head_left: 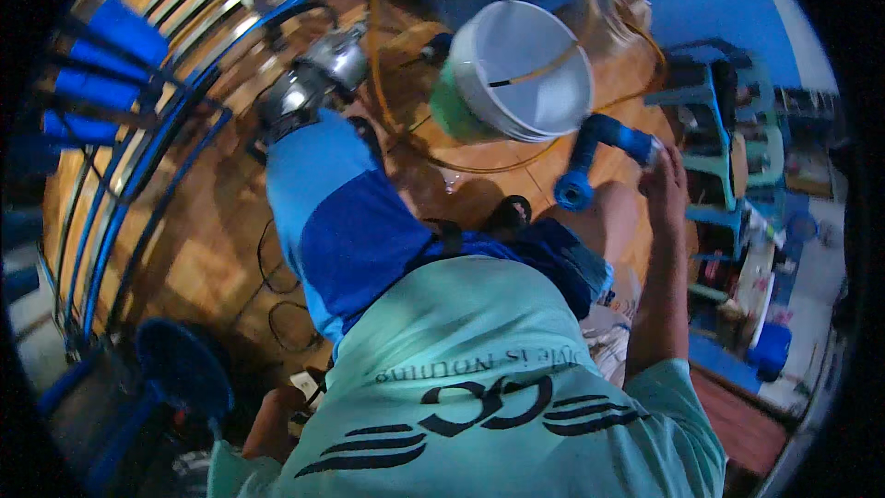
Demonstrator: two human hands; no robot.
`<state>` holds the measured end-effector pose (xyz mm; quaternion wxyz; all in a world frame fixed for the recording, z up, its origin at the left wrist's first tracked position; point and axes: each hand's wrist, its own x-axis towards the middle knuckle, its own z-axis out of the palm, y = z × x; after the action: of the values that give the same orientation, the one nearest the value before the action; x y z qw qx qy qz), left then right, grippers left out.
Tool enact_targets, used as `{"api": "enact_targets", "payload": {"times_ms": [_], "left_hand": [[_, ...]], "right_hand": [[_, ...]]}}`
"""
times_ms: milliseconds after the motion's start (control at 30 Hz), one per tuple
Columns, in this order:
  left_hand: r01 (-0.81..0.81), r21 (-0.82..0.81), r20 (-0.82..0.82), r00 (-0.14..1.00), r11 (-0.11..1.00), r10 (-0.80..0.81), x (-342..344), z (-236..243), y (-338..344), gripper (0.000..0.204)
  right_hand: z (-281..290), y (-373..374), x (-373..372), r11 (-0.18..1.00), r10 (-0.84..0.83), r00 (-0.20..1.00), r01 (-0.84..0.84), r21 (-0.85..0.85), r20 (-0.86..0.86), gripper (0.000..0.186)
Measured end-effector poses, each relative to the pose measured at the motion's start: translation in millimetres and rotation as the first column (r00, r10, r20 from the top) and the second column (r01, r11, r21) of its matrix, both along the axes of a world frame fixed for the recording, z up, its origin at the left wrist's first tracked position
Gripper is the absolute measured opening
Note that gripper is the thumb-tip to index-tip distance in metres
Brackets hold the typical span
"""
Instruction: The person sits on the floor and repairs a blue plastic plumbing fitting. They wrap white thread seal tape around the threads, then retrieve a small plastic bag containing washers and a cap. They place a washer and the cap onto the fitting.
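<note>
The right hand [666, 180] grasps one end of a blue elbowed pipe [625, 137], probably light, stiff and best held along a straight leg, near the white bucket [544, 97]; the left hand's [279, 410] grip is unclear.

The angled tubular piece [597, 136] is blue; the hose [372, 55] is orange-yellow with a black tip. The bucket [530, 55] is white, its dim lower side apparently green. The shirt [479, 318] is mint green with black print; the shorts [355, 226] combine light and dark blue.
</note>
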<state>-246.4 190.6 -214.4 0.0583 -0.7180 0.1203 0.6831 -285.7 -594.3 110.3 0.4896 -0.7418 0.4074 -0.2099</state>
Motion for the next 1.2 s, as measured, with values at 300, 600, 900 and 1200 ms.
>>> {"api": "enact_targets", "payload": {"times_ms": [300, 600, 900, 1200], "left_hand": [[-0.334, -0.073, 0.200, 0.918, 0.940, 0.342, 25, 24, -34, 0.028], [-0.415, -0.572, 0.281, 0.711, 0.708, 0.645, 158, 99, -186, 0.029], [0.456, -0.870, 0.388, 0.867, -0.186, 0.312, 223, 356, -579, 0.063], [0.618, -0.642, 0.646, 0.755, -0.453, 0.113, 140, 323, -658, 0.058]], "right_hand": [[8, 28, -2, 0.988, 0.085, 0.967, -0.113, 0.104, 0.240, 0.025], [0, 19, -54, 0.996, -0.028, 0.988, 0.015, 0.090, 0.152, 0.030], [13, 47, -6, 0.967, 0.075, 0.922, -0.160, 0.200, 0.379, 0.028], [20, 59, -48, 0.969, 0.006, 0.983, -0.051, 0.241, 0.184, 0.033]]}}
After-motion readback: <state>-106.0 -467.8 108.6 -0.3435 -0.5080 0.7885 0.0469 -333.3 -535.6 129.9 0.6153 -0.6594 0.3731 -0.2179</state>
